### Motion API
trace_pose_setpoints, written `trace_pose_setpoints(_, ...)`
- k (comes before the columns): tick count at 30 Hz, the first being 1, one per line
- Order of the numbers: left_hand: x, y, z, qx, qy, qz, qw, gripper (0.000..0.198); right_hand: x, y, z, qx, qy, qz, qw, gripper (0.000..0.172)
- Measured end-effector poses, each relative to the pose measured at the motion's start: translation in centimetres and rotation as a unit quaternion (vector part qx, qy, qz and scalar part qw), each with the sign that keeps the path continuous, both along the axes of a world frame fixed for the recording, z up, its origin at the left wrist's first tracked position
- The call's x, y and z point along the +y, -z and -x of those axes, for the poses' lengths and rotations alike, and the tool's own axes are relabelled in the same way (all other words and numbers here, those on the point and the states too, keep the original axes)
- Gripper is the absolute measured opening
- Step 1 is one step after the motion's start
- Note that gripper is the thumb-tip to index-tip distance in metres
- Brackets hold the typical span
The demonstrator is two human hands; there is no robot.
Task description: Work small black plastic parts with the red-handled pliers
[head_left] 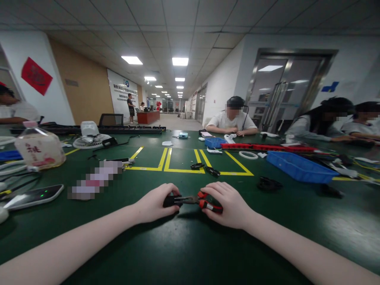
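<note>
My right hand [227, 204] is closed round the red-and-black handles of a pair of pliers [194, 199], whose metal jaws point left. In my left hand [156, 202] is a small black part [170, 201], gripped between thumb and fingers; its exact kind does not show. The tips of the pliers reach this part. Both hands are low over the green table [184, 249]. Beyond them lie small black pieces, one [212, 171] near the yellow tape and a larger one [268, 184] to the right.
A blue tray [299, 168] stands at right, with a smaller blue tray [215, 142] farther back. Left are a large drink bottle [40, 148], a white fan [92, 140] and a black-faced device [35, 197]. Yellow tape [184, 171] marks the table. A person [233, 118] sits opposite; others sit right and left.
</note>
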State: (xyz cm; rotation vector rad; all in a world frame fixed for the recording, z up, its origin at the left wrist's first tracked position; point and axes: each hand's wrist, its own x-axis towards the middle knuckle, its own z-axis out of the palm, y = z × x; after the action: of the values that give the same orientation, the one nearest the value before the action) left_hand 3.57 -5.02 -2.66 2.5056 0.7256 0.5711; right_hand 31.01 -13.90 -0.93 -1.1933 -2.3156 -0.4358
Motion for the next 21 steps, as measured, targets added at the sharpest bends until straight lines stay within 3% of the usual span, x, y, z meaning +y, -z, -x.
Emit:
trace_pose_setpoints(5,0.21,-0.13,0.05,-0.002,0.013,-0.005,1.0,0.045,0.12,-0.17,-0.24,0.008,0.016,0.02,1.0,0.038)
trace_pose_setpoints(11,0.24,-0.39,0.13,0.002,0.046,-0.015,0.999,0.04,0.2,-0.18,-0.21,0.001,0.023,0.033,0.999,0.036)
trace_pose_setpoints(21,0.08,-0.52,0.05,0.011,0.048,-0.023,0.999,0.035,0.28,-0.02,-0.15,-0.026,0.024,0.037,0.999,0.042)
